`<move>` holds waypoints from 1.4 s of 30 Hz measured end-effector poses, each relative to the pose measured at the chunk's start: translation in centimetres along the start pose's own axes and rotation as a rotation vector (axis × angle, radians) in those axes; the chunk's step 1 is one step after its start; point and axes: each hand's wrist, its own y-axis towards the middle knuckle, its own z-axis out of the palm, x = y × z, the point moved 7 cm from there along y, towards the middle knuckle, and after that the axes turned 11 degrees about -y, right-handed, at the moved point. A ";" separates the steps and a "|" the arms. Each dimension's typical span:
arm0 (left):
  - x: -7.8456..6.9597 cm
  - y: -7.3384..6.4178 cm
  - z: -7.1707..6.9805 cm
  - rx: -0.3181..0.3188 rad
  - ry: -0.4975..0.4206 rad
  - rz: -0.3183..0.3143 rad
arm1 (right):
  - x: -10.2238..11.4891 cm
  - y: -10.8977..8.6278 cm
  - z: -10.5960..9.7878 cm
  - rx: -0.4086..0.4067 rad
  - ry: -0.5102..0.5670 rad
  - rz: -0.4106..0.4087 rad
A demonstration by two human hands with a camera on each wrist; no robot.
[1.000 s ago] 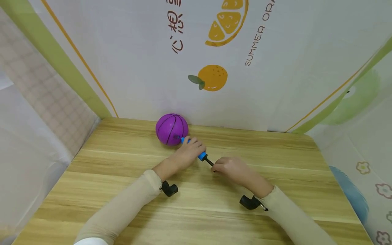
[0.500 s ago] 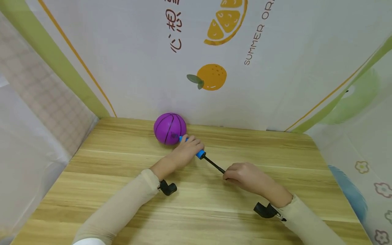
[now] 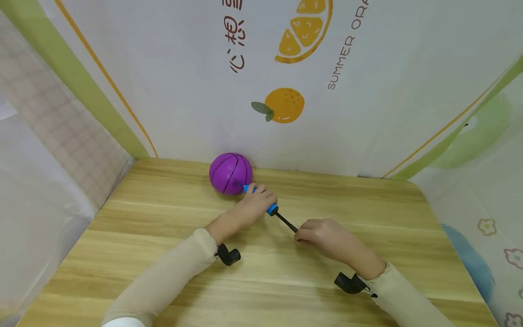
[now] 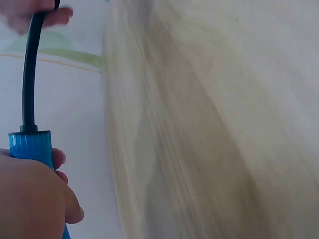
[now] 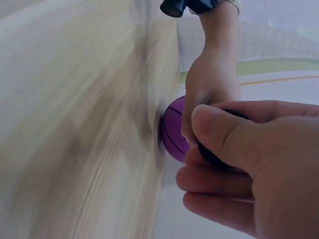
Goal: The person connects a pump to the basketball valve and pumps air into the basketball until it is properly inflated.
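A purple ball (image 3: 229,173) with black basketball lines rests on the table near its back edge. My left hand (image 3: 252,206) grips the blue barrel of a hand pump (image 3: 272,209), whose front end points at the ball's lower right side. Whether a needle joins pump and ball is too small to tell. From the barrel's rear a black rod (image 4: 30,74) stands drawn out in the left wrist view. My right hand (image 3: 323,236) holds the black handle (image 5: 214,155) at the rod's end, between thumb and curled fingers; much of that handle is hidden.
The wood-grain table (image 3: 253,295) spreads under both arms. Behind it hangs a white cloth (image 3: 184,91) printed with oranges and lettering, close behind the ball. More cloth hangs at the left and right sides. A black camera mount (image 3: 350,283) sits on the right wrist, another on the left.
My right hand has drawn back to the lower right, lengthening the visible rod, then moved slightly in again. My left hand and the ball stay nearly in place.
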 end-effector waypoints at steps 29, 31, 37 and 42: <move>0.6 -0.1 0.9 -0.022 -0.005 0.025 | -1.4 2.5 3.2 0.075 0.006 0.066; 0.7 -0.1 0.7 -0.038 -0.001 0.027 | -1.2 1.8 2.7 0.068 0.015 0.061; 1.1 -0.3 0.3 -0.058 -0.006 0.024 | -0.4 0.0 1.0 0.078 0.025 0.046; 1.1 -0.5 -0.2 -0.079 -0.018 0.024 | -0.1 -1.2 -0.1 0.071 0.050 0.058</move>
